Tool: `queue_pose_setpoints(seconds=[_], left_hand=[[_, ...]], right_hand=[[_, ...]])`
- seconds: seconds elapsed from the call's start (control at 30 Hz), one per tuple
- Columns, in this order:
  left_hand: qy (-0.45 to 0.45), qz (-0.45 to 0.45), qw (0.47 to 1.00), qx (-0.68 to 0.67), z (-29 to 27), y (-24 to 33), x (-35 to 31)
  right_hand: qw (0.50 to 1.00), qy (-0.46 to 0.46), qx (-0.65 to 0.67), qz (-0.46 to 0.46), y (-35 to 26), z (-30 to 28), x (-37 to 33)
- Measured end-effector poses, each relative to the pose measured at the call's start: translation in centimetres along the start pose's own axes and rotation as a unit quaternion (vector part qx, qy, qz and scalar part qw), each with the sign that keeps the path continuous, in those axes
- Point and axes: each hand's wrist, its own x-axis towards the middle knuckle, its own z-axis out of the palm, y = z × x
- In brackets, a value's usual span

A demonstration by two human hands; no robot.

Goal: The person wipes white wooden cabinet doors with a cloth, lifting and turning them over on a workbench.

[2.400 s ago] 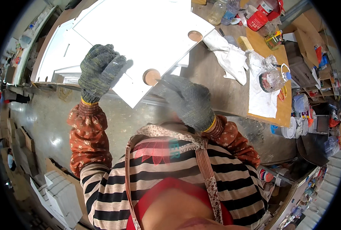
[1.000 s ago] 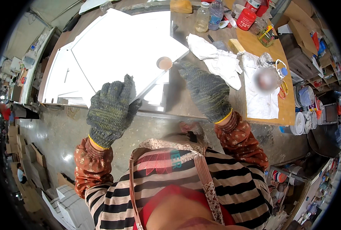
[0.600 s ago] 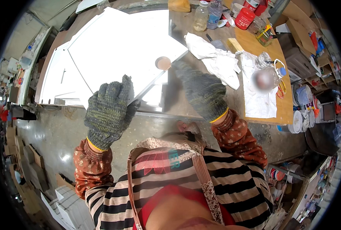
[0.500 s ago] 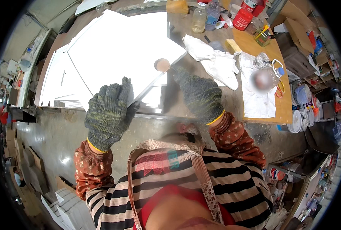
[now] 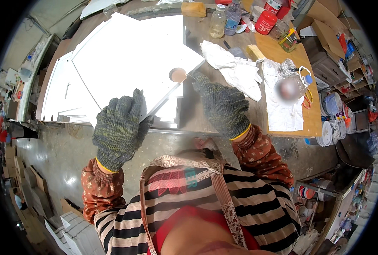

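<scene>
A bright white panel with a round hole near its right corner lies tilted across other white panels on the bench. My left hand, in a dark grey-green knitted glove, is closed round the panel's near corner, thumb at the edge. My right hand, gloved alike, is at the panel's right edge beside the hole. Its fingers are drawn together, the tips at the edge; whatever they may hold is too small to make out.
Right of my right hand lie a crumpled white cloth and a yellow block. A large clear bottle stands on white cloth over a wooden board. Bottles and a red jar crowd the bench's far right.
The view has shifted slightly. My right fingertips have moved a little up along the panel's edge near the hole. My left hand keeps its hold on the corner.
</scene>
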Motion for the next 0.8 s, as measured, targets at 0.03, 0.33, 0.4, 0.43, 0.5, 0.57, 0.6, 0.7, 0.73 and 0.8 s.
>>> queue_pose_setpoints(seconds=[0.03,0.33,0.4,0.43,0.5,0.57,0.6,0.7,0.73,0.8], left_hand=[[0.003,0.000,1.000,-0.001,0.1,0.0,-0.1],[0.010,0.008,1.000,0.007,0.1,-0.1,0.2],[-0.001,0.005,1.000,0.011,0.1,0.0,0.1],[0.005,0.006,1.000,0.010,0.1,-0.1,0.1],[0.015,0.009,1.000,0.009,0.1,-0.2,0.0],[0.022,0.011,1.000,0.005,0.2,-0.2,-0.1],[0.025,0.012,1.000,0.003,0.3,-0.2,-0.1],[0.035,0.015,0.999,0.014,0.4,-0.2,-0.1],[0.033,0.014,0.999,0.012,0.4,-0.1,-0.2],[0.031,0.011,0.999,0.009,0.4,-0.1,-0.2]], right_hand=[[0.999,-0.020,0.029,0.022,-0.1,-0.2,0.2],[0.992,0.021,0.122,0.000,1.1,2.5,-0.8],[0.996,-0.011,0.088,0.006,0.6,1.2,-0.8],[0.997,-0.024,0.078,0.011,0.5,0.5,-0.5],[0.997,-0.051,0.059,0.022,0.2,-0.5,0.1],[1.000,0.015,0.019,-0.020,0.8,1.0,-0.5],[0.998,0.047,-0.001,-0.041,0.7,1.1,-0.3],[0.994,-0.103,-0.036,0.029,-0.4,-0.9,0.6],[0.996,-0.089,-0.005,0.028,-0.3,-0.5,0.4],[0.996,-0.059,0.055,0.026,0.1,1.3,-0.6]])
